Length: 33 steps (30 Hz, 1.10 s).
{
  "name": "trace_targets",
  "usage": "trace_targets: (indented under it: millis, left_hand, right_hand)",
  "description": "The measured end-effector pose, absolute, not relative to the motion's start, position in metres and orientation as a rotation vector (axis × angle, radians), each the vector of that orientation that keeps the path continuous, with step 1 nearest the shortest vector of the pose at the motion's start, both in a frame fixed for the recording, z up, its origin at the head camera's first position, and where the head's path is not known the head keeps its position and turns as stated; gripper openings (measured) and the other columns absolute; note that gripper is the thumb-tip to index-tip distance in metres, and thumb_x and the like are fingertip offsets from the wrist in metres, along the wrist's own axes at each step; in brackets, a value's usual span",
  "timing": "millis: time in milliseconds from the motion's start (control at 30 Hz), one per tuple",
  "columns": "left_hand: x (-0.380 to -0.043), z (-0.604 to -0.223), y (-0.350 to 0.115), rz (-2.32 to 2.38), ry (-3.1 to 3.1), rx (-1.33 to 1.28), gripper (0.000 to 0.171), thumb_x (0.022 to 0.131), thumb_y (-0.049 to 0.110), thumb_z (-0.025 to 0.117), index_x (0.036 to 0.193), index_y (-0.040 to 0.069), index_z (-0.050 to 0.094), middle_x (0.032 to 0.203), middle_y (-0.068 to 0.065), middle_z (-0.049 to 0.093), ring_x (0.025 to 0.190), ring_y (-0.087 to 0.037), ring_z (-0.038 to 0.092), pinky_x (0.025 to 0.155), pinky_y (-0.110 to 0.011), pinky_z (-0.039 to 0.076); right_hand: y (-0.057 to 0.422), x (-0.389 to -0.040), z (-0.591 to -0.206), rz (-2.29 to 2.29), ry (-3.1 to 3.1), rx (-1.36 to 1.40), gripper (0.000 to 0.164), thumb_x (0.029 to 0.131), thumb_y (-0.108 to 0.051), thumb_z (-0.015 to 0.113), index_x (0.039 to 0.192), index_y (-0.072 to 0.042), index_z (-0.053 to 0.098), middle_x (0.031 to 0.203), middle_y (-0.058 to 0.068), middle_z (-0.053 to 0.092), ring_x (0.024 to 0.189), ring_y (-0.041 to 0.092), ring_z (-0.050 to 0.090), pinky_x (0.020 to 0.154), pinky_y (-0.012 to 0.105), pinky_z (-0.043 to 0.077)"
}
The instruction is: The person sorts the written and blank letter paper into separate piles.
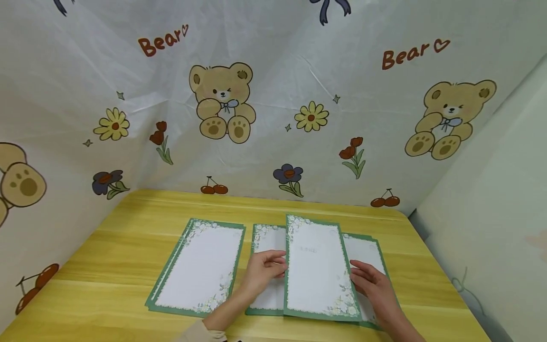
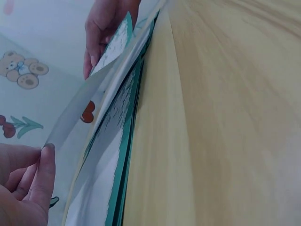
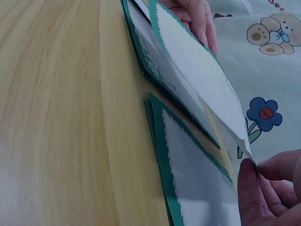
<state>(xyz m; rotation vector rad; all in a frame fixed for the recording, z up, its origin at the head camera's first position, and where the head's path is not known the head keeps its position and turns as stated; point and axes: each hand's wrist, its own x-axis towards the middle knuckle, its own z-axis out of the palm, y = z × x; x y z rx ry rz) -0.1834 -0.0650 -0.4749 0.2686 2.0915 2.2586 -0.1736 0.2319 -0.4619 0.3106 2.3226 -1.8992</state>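
Note:
Both hands hold one sheet of stationery paper [image 1: 320,273], white with a green border and pale flower corners. Faint writing shows at its centre. My left hand [image 1: 262,273] pinches its left edge between thumb and fingers, and my right hand [image 1: 376,287] pinches the right edge. In the left wrist view the sheet [image 2: 70,115] bows, raised over the papers below. Under it, partly hidden, lie a middle pile of matching paper [image 1: 266,299] and a right pile [image 1: 363,249]. The right wrist view shows the right pile's paper [image 3: 197,188] close below my right hand [image 3: 270,188].
A further pile of the same bordered paper [image 1: 196,266] lies to the left on the yellow wood-grain table [image 1: 107,266], partly behind my left forearm. A white cloth printed with bears [image 1: 265,166] hangs along the table's back and left side. A pale wall [image 1: 504,190] stands to the right.

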Motion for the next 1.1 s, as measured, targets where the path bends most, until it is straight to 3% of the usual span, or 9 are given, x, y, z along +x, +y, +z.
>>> trace_targets:
  millis: [533, 800, 967, 1100]
  left_hand:
    - [-0.193, -0.482, -0.020, 2.298, 2.041, 0.292, 0.030, 0.087, -0.005, 0.072, 0.116, -0.006, 0.069, 0.093, -0.015, 0.070, 0.078, -0.026, 0.071, 0.068, -0.032, 0.060]
    - [-0.200, -0.481, 0.003, 2.295, 2.022, 0.271, 0.028, 0.085, -0.008, 0.071, 0.113, -0.007, 0.071, 0.089, -0.011, 0.070, 0.077, -0.030, 0.071, 0.066, -0.032, 0.060]
    - [-0.201, -0.480, 0.013, 2.234, 2.000, 0.296, 0.031, 0.085, -0.008, 0.070, 0.116, -0.008, 0.068, 0.089, -0.007, 0.068, 0.076, -0.026, 0.071, 0.068, -0.033, 0.060]
    - [-0.200, -0.477, 0.018, 2.093, 2.011, 0.335, 0.040, 0.087, 0.003, 0.073, 0.124, -0.007, 0.064, 0.095, -0.004, 0.066, 0.079, -0.020, 0.069, 0.071, -0.031, 0.059]
  right_hand:
    - [0.275, -0.163, -0.463, -1.828, 2.348, 0.377, 0.056, 0.100, -0.019, 0.062, 0.148, 0.000, 0.042, 0.128, 0.003, 0.060, 0.095, -0.007, 0.059, 0.085, 0.021, 0.052]
    - [0.294, -0.160, -0.464, -1.841, 2.364, 0.413, 0.052, 0.099, -0.021, 0.063, 0.147, -0.005, 0.047, 0.112, -0.019, 0.061, 0.096, -0.008, 0.059, 0.085, 0.021, 0.052]
    - [0.305, -0.159, -0.464, -1.845, 2.392, 0.394, 0.054, 0.099, -0.023, 0.065, 0.146, -0.003, 0.048, 0.108, -0.022, 0.060, 0.096, -0.010, 0.058, 0.083, 0.019, 0.052]
    - [0.314, -0.159, -0.463, -1.860, 2.394, 0.434, 0.052, 0.099, -0.020, 0.064, 0.145, -0.003, 0.049, 0.103, -0.022, 0.062, 0.094, -0.010, 0.058, 0.082, 0.019, 0.053]
